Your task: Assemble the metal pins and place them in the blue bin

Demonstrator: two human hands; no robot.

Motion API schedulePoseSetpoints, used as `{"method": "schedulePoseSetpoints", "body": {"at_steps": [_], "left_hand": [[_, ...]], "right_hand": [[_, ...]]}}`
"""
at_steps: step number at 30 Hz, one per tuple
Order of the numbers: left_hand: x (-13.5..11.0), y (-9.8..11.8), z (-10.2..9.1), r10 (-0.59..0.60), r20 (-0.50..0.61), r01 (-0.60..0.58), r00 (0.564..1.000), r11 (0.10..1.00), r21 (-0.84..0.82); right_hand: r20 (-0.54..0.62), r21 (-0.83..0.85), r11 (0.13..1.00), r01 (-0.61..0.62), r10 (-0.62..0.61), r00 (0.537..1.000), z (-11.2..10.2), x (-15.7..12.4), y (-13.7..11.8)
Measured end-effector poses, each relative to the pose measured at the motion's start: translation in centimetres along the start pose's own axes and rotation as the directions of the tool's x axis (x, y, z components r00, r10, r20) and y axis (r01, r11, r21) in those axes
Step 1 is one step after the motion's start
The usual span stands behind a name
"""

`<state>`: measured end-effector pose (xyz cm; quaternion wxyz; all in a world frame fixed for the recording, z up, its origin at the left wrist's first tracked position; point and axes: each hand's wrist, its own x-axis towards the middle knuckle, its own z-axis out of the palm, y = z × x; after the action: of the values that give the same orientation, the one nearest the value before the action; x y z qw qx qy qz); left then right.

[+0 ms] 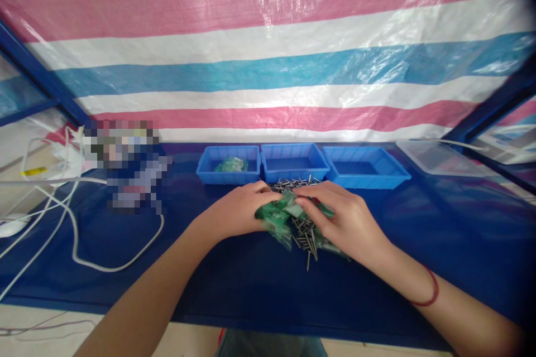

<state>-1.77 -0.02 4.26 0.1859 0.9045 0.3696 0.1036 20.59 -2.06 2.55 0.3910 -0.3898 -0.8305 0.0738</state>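
A heap of small green packets (280,218) mixed with several loose metal pins (305,234) lies on the blue table (259,284). My left hand (239,207) rests on the heap's left side, fingers curled around green packets. My right hand (339,216) lies over the heap's right side, fingertips pinched on a packet at the top. More pins (293,183) are spread just behind the hands.
Three blue trays stand in a row behind the heap: the left tray (228,163) holds green packets, the middle tray (294,162) and right tray (365,167) look bare. A clear lid (435,157) lies far right. White cables (75,234) loop across the left. A striped tarp hangs behind.
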Motion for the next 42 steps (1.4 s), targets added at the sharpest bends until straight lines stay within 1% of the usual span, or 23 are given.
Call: {"method": "schedulePoseSetpoints", "body": {"at_steps": [4,7,9,12,15,17,20,22,27,29,31,33,37,40,42], "left_hand": [[-0.1,0.1,0.6,-0.036,0.006,0.035,0.999,0.989,0.14],[-0.2,0.4,0.8,-0.06,0.02,0.055,0.998,0.983,0.173],[-0.4,0.6,0.8,-0.065,0.031,0.059,0.997,0.983,0.176],[-0.7,0.9,0.5,-0.065,0.03,0.058,0.997,0.979,0.196],[-0.9,1.2,0.1,-0.053,0.014,0.049,0.999,0.98,0.195],[-0.9,1.3,-0.2,-0.05,-0.014,0.052,0.999,0.984,0.172],[-0.7,1.4,-0.5,-0.088,-0.11,0.102,0.99,0.986,0.13],[-0.5,1.5,-0.6,-0.112,-0.167,0.126,0.98,0.989,0.077],[-0.1,2.0,-0.4,-0.17,-0.218,0.139,0.961,0.979,-0.151],[0.1,2.1,-0.3,-0.189,-0.226,0.142,0.956,0.968,-0.209],[0.2,2.1,-0.2,-0.185,-0.23,0.132,0.956,0.965,-0.229],[0.4,2.0,-0.2,-0.185,-0.245,0.128,0.952,0.965,-0.23],[0.4,1.9,-0.3,-0.209,-0.32,0.145,0.924,0.966,-0.213],[0.5,1.9,-0.3,-0.231,-0.358,0.163,0.905,0.964,-0.211],[0.5,1.8,-0.2,-0.246,-0.351,0.171,0.904,0.958,-0.231]], "right_hand": [[-0.06,0.025,0.996,-0.091,0.092,0.994,-0.1,0.0,0.5],[-0.117,0.067,0.983,-0.172,0.179,0.977,-0.2,0.1,0.8],[-0.128,0.116,0.969,-0.217,0.231,0.965,-0.2,0.1,1.0],[-0.097,0.241,0.931,-0.273,0.303,0.948,0.0,0.1,1.4],[-0.04,0.397,0.856,-0.33,0.376,0.926,0.3,0.2,1.6],[-0.004,0.489,0.8,-0.348,0.401,0.916,0.5,0.2,1.6],[0.026,0.567,0.742,-0.357,0.417,0.909,0.6,0.3,1.5],[0.03,0.578,0.735,-0.355,0.416,0.909,0.7,0.3,1.4],[0.04,0.59,0.731,-0.342,0.397,0.917,0.8,0.3,1.2],[0.049,0.598,0.723,-0.346,0.397,0.916,0.8,0.3,1.0],[0.05,0.609,0.712,-0.349,0.405,0.913,0.8,0.3,0.8],[0.056,0.639,0.682,-0.356,0.42,0.906,0.7,0.4,0.7],[0.102,0.698,0.605,-0.383,0.446,0.889,0.3,0.6,0.8],[0.174,0.667,0.616,-0.419,0.418,0.891,-0.2,0.8,1.0],[0.203,0.641,0.637,-0.427,0.396,0.895,-0.6,0.9,0.9]]}}
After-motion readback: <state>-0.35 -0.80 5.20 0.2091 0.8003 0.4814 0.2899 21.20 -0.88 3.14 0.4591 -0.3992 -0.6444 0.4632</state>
